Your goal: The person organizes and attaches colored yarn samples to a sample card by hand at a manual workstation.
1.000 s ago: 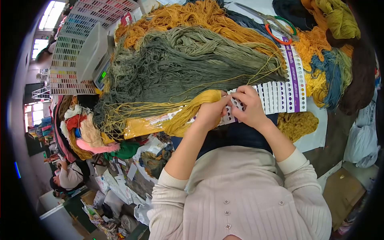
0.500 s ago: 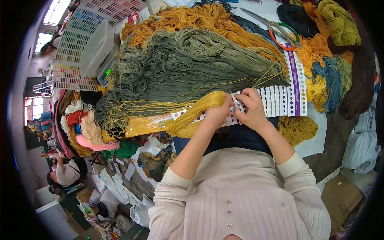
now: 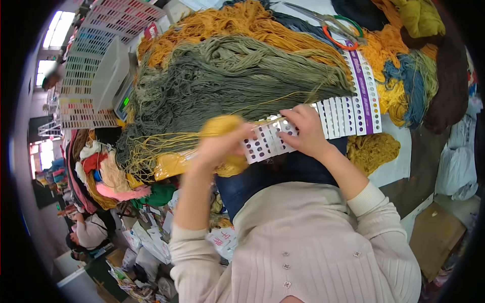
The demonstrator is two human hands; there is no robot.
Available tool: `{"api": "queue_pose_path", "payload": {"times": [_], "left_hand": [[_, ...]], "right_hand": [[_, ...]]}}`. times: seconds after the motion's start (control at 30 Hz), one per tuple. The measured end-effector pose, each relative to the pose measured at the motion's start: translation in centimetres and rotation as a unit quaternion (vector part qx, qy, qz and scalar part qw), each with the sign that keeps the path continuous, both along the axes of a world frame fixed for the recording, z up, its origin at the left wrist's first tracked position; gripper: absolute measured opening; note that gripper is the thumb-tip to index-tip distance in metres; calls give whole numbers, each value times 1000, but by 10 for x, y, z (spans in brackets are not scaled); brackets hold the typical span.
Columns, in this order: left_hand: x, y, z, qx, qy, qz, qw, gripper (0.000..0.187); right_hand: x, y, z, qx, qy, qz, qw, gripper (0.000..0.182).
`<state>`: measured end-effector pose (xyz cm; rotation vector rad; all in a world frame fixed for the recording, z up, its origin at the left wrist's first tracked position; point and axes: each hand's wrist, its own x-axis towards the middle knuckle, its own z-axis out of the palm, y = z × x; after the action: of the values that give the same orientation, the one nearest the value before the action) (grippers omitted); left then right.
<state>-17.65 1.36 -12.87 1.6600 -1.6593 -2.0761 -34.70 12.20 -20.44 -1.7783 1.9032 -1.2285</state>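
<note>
My left hand point(image 3: 222, 147), smeared by motion, is closed round a bright yellow skein of thread point(image 3: 222, 126), whose loops hang below the wrist. My right hand point(image 3: 307, 132) grips a white punched thread card point(image 3: 265, 142) between thumb and fingers, at the left end of a row of such cards point(image 3: 336, 118). The row's right end meets a purple-striped card point(image 3: 365, 91). Behind both hands lies a large heap of grey-green thread point(image 3: 232, 86). A loose yellow strand runs from the cards across this heap.
Orange thread point(image 3: 227, 22) lies behind the heap, with scissors point(image 3: 328, 22) at the back right. A scale point(image 3: 121, 96) and colour chart point(image 3: 83, 86) stand at left. Mustard thread point(image 3: 374, 151) lies right of my lap. Another person point(image 3: 93, 230) is at far left.
My left hand has moved left with the yellow skein, away from my right hand. More of the punched cards now shows between the hands. My right hand has shifted slightly left.
</note>
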Motion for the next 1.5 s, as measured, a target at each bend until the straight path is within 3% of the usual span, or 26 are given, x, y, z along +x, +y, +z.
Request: {"api": "queue_pose_path", "payload": {"times": [0.03, 0.07, 0.1, 0.13, 0.17, 0.23, 0.33, 0.37, 0.4, 0.43, 0.47, 0.53, 0.6, 0.67, 0.77, 0.83, 0.93, 1.13, 1.23, 1.33, 1.43, 1.5], "left_hand": [[30, -20, 23, 16, 18, 43, 999, 17], [68, -43, 35, -84, -13, 105, 991, 21], [108, -68, 43, -88, 131, 232, 960, 15], [145, -97, 60, -57, 228, 264, 935, 4], [210, -135, 57, -26, 304, 349, 886, 6], [296, -157, 55, -196, 197, 530, 801, 23], [251, -96, 57, -94, 257, 457, 846, 34], [205, -61, 49, -158, 178, 394, 888, 31], [176, -35, 47, 36, 296, 329, 896, 32], [137, -8, 46, 83, 264, 300, 913, 36], [128, 6, 24, 129, 313, 245, 908, 40], [80, 34, 17, 169, 316, 234, 904, 43], [49, 46, 6, 176, 342, 218, 897, 51], [29, 58, -4, 157, 327, 211, 908, 53], [27, 60, -10, 174, 341, 157, 910, 55], [30, 60, -7, 182, 358, 134, 906, 57], [28, 64, 4, 192, 367, 229, 881, 53], [21, 68, -2, 172, 374, 151, 899, 58], [22, 65, 0, 213, 417, 166, 868, 57], [21, 68, -2, 214, 398, 185, 873, 50], [14, 74, 2, 96, 311, 198, 924, 40], [17, 74, -4, 130, 348, 234, 898, 29]], "right_hand": [[2, -1, -7, 6, 23, -5, 1000, 38], [2, -1, -7, 4, 26, -15, 1000, 37], [3, -2, -7, 2, 28, -22, 999, 36], [5, -3, -7, -1, 30, -27, 999, 35], [6, -3, -7, 10, 32, -28, 999, 35], [8, -2, -7, 9, 34, -26, 999, 35], [8, -3, -5, 1, 37, -33, 999, 34], [8, -3, -5, 1, 35, -33, 999, 34], [9, -3, -5, 2, 35, -32, 999, 34], [10, -4, -5, -21, 35, -41, 998, 30], [13, -3, -4, -31, 3, -35, 999, 27], [17, 0, -1, -51, -58, -22, 997, 20], [32, 5, 15, 9, -180, 18, 983, 7], [48, 9, 34, 91, -318, 62, 942, 6], [67, 4, 62, 177, -596, 105, 776, 4], [64, 3, 58, 188, -609, 114, 762, 6], [58, 3, 50, 210, -617, 108, 750, 8], [63, 4, 63, 243, -639, 90, 724, 8], [52, 7, 57, 212, -647, 117, 723, 8], [54, 9, 55, 185, -677, 112, 704, 8], [59, 10, 59, 137, -706, 79, 690, 8], [57, 10, 54, 107, -735, 95, 663, 7]]}}
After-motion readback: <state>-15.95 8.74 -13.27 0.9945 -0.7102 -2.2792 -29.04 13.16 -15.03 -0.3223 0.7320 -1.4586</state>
